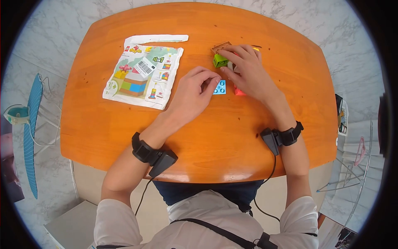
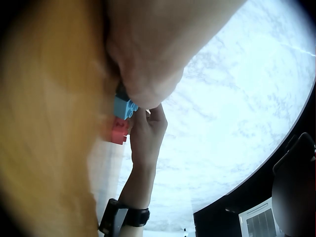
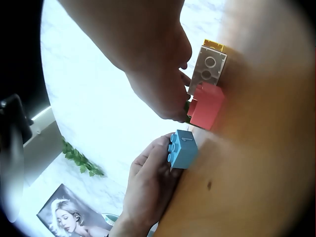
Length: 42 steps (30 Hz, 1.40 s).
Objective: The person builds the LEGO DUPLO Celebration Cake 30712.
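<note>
At the table's middle a light blue brick point(image 1: 220, 87) rests beside the fingers of the left hand point(image 1: 192, 93), which curl at its left side; the right wrist view shows them against the blue brick point(image 3: 184, 150), marked "1". The right hand point(image 1: 252, 76) reaches over a group of bricks, fingers spread and slightly bent. Partly under it lie a green brick point(image 1: 219, 61), a brown brick point(image 1: 221, 47) and a red brick point(image 1: 239, 91). The right wrist view shows a grey-white brick point(image 3: 210, 64) and a yellow piece point(image 3: 215, 44) behind the red brick point(image 3: 210, 106). Its fingertips are partly hidden.
A white printed packet point(image 1: 143, 76) lies on the wooden table point(image 1: 199, 141) to the left, with a torn strip point(image 1: 157, 39) at its top edge. Beyond the table's left side stands an ironing board point(image 1: 33, 133) with an iron point(image 1: 17, 113).
</note>
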### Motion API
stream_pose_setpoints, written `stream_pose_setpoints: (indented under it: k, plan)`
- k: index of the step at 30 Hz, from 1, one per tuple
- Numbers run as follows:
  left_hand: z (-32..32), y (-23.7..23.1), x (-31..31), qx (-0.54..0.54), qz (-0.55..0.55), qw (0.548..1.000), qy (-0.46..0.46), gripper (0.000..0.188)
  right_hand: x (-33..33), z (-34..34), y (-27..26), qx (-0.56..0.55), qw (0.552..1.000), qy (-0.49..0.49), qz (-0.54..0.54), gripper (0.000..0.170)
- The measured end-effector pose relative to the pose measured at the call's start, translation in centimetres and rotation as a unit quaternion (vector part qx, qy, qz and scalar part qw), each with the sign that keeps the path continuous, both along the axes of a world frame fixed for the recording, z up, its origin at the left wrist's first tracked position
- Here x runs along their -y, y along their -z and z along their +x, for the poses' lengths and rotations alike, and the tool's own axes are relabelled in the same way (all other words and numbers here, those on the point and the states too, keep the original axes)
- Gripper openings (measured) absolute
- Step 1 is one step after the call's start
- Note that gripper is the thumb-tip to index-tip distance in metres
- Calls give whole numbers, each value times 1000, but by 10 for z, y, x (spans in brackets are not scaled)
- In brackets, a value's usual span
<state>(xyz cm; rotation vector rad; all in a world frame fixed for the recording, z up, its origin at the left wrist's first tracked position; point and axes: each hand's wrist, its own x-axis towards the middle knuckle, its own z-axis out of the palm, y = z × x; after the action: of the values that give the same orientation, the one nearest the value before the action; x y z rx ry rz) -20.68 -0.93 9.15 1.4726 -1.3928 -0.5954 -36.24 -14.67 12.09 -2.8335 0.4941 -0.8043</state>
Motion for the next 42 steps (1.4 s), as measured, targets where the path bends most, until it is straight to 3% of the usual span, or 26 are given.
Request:
stream_pose_setpoints:
  k: [6, 9, 11, 15, 17, 20, 26, 30, 32, 36, 38, 42]
  plan:
    - [0, 1, 2, -16, 7, 1000, -20, 18, 5, -7, 0, -21, 999, -21, -26, 27]
    - [-2, -7, -2, -47, 45, 998, 1, 23, 4, -10, -7, -14, 999, -38, 25, 27]
    - [-2, -3, -3, 93, -54, 992, 59, 34, 3, -16, -17, -15, 997, -32, 70, 30]
    - [0, -2, -1, 77, -15, 995, 64, 40, -13, -39, -27, 13, 996, -40, 82, 31]
    - [1, -4, -1, 31, 29, 999, 13, 41, -29, -51, -24, 26, 994, -78, 75, 30]
    - [2, -1, -1, 62, -8, 997, 51, 44, -48, -62, -17, -8, 987, -91, 131, 29]
    - [-8, -13, -10, 148, -34, 985, 82, 44, -39, -51, -21, -72, 995, -66, 32, 32]
    - [-2, 2, -2, 127, -35, 989, 69, 43, -20, -53, -36, -66, 993, -101, 6, 30]
    - [3, 7, 2, 107, -7, 993, 54, 42, 9, -49, -34, 7, 997, 50, 53, 24]
    - [2, -1, 0, 101, 8, 994, 51, 40, 59, -36, -18, 37, 993, 113, 25, 20]
    - [1, -4, 0, 102, -3, 993, 53, 41, 61, -30, -22, -107, 970, 172, 135, 20]
    - [1, 3, -1, 123, -54, 989, 54, 43, 54, -47, -34, -139, 948, 219, 183, 21]
